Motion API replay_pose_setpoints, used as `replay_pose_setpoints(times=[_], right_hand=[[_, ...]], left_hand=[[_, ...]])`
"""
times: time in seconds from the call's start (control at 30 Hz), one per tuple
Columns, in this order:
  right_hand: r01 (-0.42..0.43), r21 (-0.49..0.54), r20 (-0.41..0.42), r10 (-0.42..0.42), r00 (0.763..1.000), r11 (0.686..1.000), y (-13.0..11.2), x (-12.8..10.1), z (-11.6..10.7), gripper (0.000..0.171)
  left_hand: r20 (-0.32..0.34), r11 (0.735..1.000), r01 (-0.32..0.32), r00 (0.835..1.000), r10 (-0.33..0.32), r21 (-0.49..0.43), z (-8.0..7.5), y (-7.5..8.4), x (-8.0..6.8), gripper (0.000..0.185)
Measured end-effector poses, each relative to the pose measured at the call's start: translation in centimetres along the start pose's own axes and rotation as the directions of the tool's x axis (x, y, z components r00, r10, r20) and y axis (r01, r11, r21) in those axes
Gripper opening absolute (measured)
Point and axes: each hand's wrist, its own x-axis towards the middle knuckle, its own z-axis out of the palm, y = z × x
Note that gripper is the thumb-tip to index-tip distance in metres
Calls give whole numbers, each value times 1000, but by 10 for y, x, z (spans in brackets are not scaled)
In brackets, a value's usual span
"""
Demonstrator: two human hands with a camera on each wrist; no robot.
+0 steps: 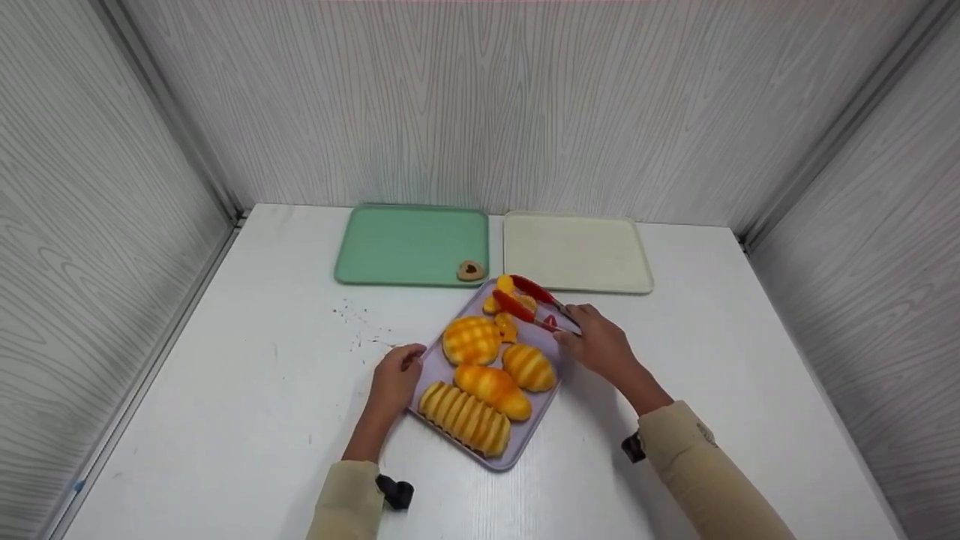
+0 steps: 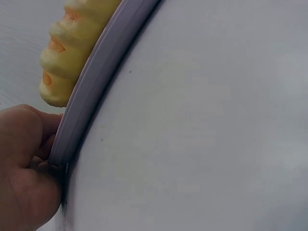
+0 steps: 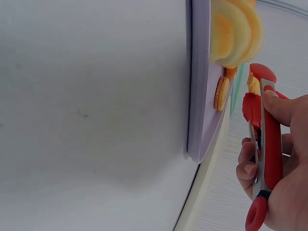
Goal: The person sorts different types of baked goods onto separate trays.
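Note:
A purple tray (image 1: pixel 541 421) lies at an angle on the table, loaded with toy breads. My left hand (image 1: pixel 395 381) grips its left rim; in the left wrist view the fingers (image 2: pixel 44 126) curl at the edge. My right hand (image 1: pixel 601 346) holds red-tipped tongs (image 3: pixel 272 149) over the tray's far end. Between the tong tips shows a small yellow-orange piece (image 3: pixel 252 83). Below them on the tray are a round checkered bun (image 1: pixel 471 341), a striped roll (image 1: pixel 529 367), a croissant (image 1: pixel 493 390) and a sliced-looking loaf (image 1: pixel 465 418).
Behind the purple tray, a green tray (image 1: pixel 412 244) bears one heart-marked cookie (image 1: pixel 470 271) at its near right corner. A cream tray (image 1: pixel 576 251) stands to its right. A round cookie (image 3: pixel 221 94) lies on the purple tray. Pale wood-grain panels (image 1: pixel 450 97) enclose the table.

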Motion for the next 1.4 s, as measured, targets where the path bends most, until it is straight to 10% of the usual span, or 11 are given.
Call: replay_pose_setpoints(times=[0.53,1.4], right_hand=[[-54,13,73,53,996,998,-48,50,27,65],[62,-158,-53,-72,996,985,-88,89,70,59]], left_hand=[[3,999,-53,999,53,-12,-1,-3,0,27],[7,998,-52,999,52,-37,-1,-3,1,27]])
